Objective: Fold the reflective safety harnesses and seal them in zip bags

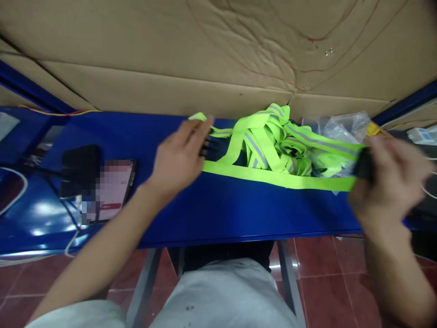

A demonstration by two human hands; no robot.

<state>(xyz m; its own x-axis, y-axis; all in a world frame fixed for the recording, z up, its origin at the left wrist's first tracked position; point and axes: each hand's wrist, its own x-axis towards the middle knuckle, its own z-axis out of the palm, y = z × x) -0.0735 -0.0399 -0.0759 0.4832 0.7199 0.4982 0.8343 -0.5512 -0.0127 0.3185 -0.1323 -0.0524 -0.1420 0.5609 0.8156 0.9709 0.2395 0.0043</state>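
A neon-yellow strap [273,176] runs level between my hands, just in front of a heap of similar straps [261,141] with grey reflective stripes. My left hand [180,155] is closed on its left end; something black shows beside the fingers. At the right, my right hand [391,175] is blurred by motion and closed around a black piece [364,166] that looks like a buckle. Both the level strap and a striped strap [327,140] from the heap reach to that hand. The fingertips of both hands are partly hidden.
A blue table [218,214] carries all this, with a cardboard panel [153,86] behind it. Clear plastic bags [346,127] lie behind my right hand. Left are a phone [118,182], a black box-like object [80,166] and cables [51,171].
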